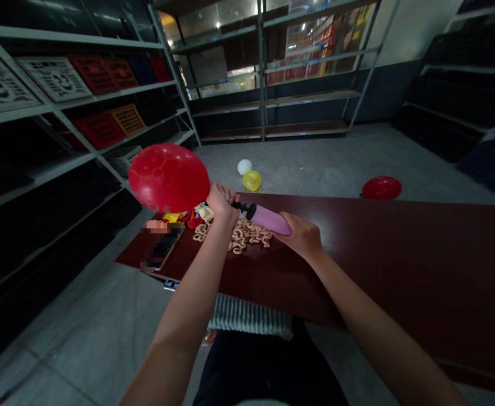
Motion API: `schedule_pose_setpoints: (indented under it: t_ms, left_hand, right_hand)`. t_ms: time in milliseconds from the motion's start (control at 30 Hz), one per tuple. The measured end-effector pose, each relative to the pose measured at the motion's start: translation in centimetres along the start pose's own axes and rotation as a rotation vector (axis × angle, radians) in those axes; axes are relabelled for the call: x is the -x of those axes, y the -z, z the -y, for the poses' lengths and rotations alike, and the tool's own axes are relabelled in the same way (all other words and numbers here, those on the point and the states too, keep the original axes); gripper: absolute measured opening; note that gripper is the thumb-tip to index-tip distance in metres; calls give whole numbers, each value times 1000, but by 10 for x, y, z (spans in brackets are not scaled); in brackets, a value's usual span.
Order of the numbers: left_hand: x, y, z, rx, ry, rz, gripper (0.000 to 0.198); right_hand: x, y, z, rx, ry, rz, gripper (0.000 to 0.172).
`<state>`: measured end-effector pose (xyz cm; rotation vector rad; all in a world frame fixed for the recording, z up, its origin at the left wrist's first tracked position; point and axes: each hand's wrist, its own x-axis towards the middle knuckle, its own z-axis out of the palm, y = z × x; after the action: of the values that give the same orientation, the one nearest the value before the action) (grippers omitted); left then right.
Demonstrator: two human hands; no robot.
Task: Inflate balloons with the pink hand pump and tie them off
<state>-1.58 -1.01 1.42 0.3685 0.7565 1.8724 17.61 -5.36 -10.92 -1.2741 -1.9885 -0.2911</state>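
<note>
A large inflated red balloon (pixel 167 177) is held up over the table's left end. My left hand (pixel 222 202) is closed round its neck, at the black nozzle end of a pink balloon pump (pixel 268 219). My fingers hide where balloon and pump meet. Wrapped round the other end of the pump's pink barrel is my right hand (pixel 302 234). Under the pump lies a pile of small tan curved pieces (pixel 247 237). Limp balloons (pixel 194 219) in red, yellow and white lie beyond my left wrist.
The dark red table (pixel 378 259) stretches to the right. A phone-like dark slab (pixel 166 246) lies near its left edge. Floor balloons are white (pixel 244 166), yellow (pixel 251 180) and red (pixel 381 187). Shelves with plastic crates (pixel 55 78) stand left; racks (pixel 264 104) stand behind.
</note>
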Motion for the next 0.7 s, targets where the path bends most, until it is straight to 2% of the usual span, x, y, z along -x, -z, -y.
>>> schedule_pose_setpoints:
  t_ms: [100, 233, 400, 500, 567, 700]
  left_hand:
    - [-3, 28, -18, 33, -41, -61, 47]
    - [-8, 61, -42, 59, -84, -84, 45]
    - [-16, 87, -74, 104, -108, -100, 46]
    - [-17, 90, -97, 82, -143, -64, 49]
    - [-12, 84, -113, 34, -167, -15, 52]
    - [6, 51, -133, -53, -220, 91, 59]
  right_hand:
    - [2, -4, 3, 23, 83, 23, 46]
    - [5, -8, 6, 24, 168, 67, 50]
    - [6, -8, 10, 16, 189, 161, 54]
    - [4, -8, 12, -38, 184, 190, 55]
    - [4, -8, 15, -89, 191, 201, 56]
    - [5, -10, 22, -203, 139, 222, 55]
